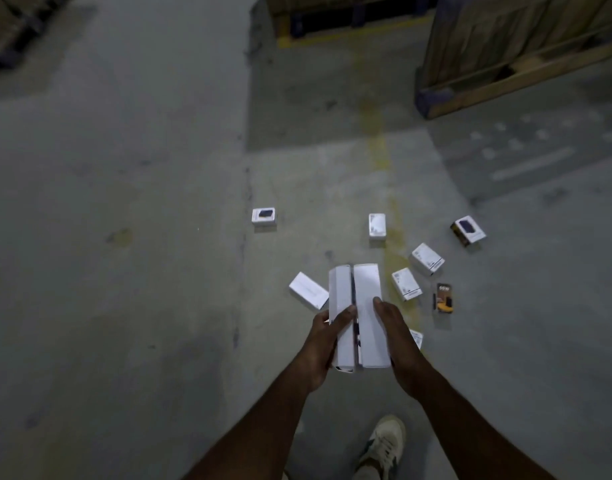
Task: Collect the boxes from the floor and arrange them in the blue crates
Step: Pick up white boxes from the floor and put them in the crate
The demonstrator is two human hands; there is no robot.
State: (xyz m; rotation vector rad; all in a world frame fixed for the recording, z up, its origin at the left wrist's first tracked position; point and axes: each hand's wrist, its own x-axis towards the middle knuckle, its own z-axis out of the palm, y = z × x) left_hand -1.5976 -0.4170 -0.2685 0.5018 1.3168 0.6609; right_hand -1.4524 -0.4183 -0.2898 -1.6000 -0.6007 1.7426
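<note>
Floor left: open concrete. Ahead and right: scattered boxes close-set, narrow gaps between. Pallet, possibly wooden, blocks far right.

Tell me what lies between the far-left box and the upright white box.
Head view: only bare concrete floor between the far-left box and upright box.

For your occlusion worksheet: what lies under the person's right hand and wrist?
A white box on the floor pokes out beside the right hand; only its corner shows. The rest is covered.

Dim grey concrete floor, perhaps wooden pallets beyond
</note>
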